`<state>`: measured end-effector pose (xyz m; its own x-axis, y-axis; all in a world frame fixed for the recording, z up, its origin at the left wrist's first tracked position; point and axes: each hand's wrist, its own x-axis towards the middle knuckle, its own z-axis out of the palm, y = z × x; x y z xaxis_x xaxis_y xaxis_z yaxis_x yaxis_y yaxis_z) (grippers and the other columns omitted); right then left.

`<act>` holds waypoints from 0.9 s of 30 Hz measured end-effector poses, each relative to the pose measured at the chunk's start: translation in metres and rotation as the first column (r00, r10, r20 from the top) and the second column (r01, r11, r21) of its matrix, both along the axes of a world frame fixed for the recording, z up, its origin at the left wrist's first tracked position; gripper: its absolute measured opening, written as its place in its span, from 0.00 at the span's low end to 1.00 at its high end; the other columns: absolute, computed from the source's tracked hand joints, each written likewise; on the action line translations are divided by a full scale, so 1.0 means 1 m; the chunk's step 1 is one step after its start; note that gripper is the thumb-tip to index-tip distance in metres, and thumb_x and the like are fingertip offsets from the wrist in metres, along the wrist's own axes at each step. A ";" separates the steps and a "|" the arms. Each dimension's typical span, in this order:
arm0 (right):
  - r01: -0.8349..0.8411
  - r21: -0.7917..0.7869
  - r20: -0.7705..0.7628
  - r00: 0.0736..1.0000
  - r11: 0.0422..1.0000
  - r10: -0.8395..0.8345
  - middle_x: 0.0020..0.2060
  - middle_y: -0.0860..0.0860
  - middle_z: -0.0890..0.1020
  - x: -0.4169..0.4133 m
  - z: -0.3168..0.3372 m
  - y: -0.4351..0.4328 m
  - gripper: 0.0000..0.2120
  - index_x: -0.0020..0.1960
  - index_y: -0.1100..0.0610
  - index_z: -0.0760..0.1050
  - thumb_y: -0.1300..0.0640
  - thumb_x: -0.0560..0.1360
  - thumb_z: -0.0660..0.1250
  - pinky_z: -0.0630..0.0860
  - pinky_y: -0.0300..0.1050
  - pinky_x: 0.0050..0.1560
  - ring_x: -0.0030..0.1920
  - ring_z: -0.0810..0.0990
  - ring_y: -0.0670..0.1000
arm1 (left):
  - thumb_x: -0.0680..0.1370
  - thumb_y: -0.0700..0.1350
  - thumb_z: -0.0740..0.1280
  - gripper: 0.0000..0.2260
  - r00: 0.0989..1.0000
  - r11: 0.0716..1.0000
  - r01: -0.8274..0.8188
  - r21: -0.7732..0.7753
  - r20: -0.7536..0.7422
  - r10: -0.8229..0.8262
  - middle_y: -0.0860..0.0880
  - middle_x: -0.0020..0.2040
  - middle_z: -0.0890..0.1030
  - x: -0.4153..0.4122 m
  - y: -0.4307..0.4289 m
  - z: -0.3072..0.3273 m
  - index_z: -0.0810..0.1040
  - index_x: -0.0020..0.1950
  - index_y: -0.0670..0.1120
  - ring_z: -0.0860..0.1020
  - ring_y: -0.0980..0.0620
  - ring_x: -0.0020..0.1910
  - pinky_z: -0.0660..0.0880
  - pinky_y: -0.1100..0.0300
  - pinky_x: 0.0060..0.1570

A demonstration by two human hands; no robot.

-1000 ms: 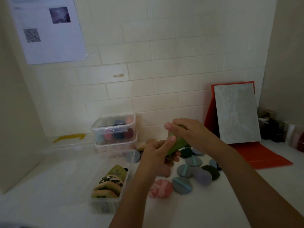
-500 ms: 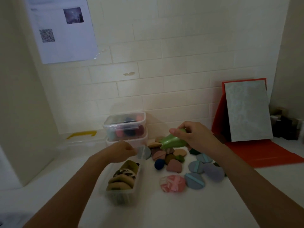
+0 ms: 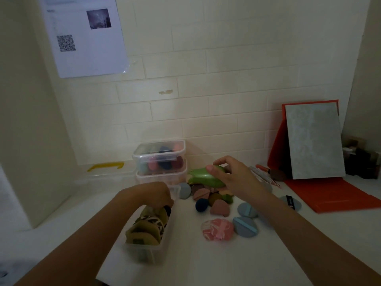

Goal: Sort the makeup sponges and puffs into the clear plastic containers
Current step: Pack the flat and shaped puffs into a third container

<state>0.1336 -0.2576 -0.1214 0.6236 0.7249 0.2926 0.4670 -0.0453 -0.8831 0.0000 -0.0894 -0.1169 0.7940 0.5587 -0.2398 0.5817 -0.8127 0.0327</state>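
Green and glossy, the long sponge [image 3: 203,178] is where I look first: the right hand [image 3: 237,179] has its thumb and fingers curled round one end and holds it in the air above the loose pile on the desk [image 3: 206,265]. The left hand [image 3: 152,195] hangs over the far end of the open clear container [image 3: 148,252], fingers bent down towards it; I cannot tell whether they grip anything. Inside that container, olive puffs [image 3: 144,232] stand on edge in a row. Behind it, two lidded containers [image 3: 159,159] are stacked against the tiled wall, with coloured pieces inside. Among the loose pile I can make out a pink marbled puff [image 3: 217,229], a blue-grey puff [image 3: 245,226] just beside it, and a dark blue sponge [image 3: 201,204]. A red folder [image 3: 329,195] lies well apart on the right.
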 end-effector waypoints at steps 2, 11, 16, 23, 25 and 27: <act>-0.016 -0.005 -0.032 0.999 1.000 0.016 0.51 0.55 0.79 -0.003 -0.001 0.002 0.18 0.56 0.51 0.70 0.42 0.72 0.67 0.82 0.45 0.39 0.48 0.81 0.53 | 0.79 0.50 0.61 0.13 1.000 1.000 0.006 0.000 0.028 -0.006 0.47 0.52 0.79 -0.008 -0.004 0.009 0.78 0.57 0.44 0.74 0.55 0.47 0.69 0.65 0.50; 0.035 -0.044 0.042 0.999 0.998 -0.033 0.45 0.49 0.76 -0.009 0.007 -0.004 0.16 0.55 0.52 0.72 0.45 0.73 0.69 0.70 0.30 0.23 0.41 0.79 0.48 | 0.81 0.57 0.51 0.18 0.974 0.998 0.050 -0.038 0.222 -0.041 0.50 0.50 0.78 -0.074 -0.041 0.009 0.76 0.54 0.49 0.76 0.55 0.46 0.72 0.64 0.48; -0.097 -0.079 0.110 0.988 0.992 0.105 0.46 0.43 0.77 -0.039 0.011 0.003 0.15 0.51 0.51 0.72 0.50 0.69 0.73 0.73 0.28 0.32 0.43 0.78 0.42 | 0.82 0.54 0.48 0.16 0.910 0.982 0.131 -0.136 0.409 -0.065 0.53 0.55 0.75 -0.096 -0.039 -0.014 0.72 0.61 0.55 0.74 0.56 0.53 0.71 0.59 0.59; -0.073 -0.104 0.332 0.937 0.992 0.104 0.52 0.48 0.72 -0.078 -0.002 0.058 0.20 0.55 0.53 0.71 0.47 0.68 0.74 0.73 0.34 0.46 0.51 0.74 0.47 | 0.79 0.54 0.47 0.20 0.776 0.990 0.131 -0.047 0.626 -0.073 0.50 0.44 0.79 -0.096 -0.037 -0.031 0.77 0.49 0.50 0.76 0.57 0.43 0.74 0.61 0.47; -0.060 -0.151 0.362 0.925 0.987 0.112 0.53 0.50 0.72 -0.082 -0.011 0.071 0.21 0.54 0.55 0.72 0.46 0.68 0.74 0.73 0.37 0.46 0.50 0.74 0.48 | 0.81 0.50 0.51 0.16 0.750 0.992 0.122 -0.034 0.658 -0.070 0.50 0.40 0.79 -0.097 -0.035 -0.034 0.77 0.46 0.48 0.76 0.57 0.39 0.72 0.66 0.41; -0.024 -0.188 0.409 0.907 0.982 0.101 0.52 0.51 0.74 -0.085 -0.018 0.079 0.19 0.51 0.56 0.72 0.47 0.68 0.75 0.73 0.41 0.48 0.49 0.75 0.50 | 0.81 0.47 0.53 0.14 0.723 0.994 0.112 0.002 0.686 -0.083 0.51 0.37 0.77 -0.096 -0.034 -0.037 0.76 0.43 0.49 0.75 0.58 0.35 0.68 0.68 0.35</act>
<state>0.0489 -0.1785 -0.1394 0.4252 0.8215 0.3800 0.7958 -0.1394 -0.5892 -0.0962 -0.1232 -0.1540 0.7997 0.4714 0.3718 0.3072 -0.8534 0.4212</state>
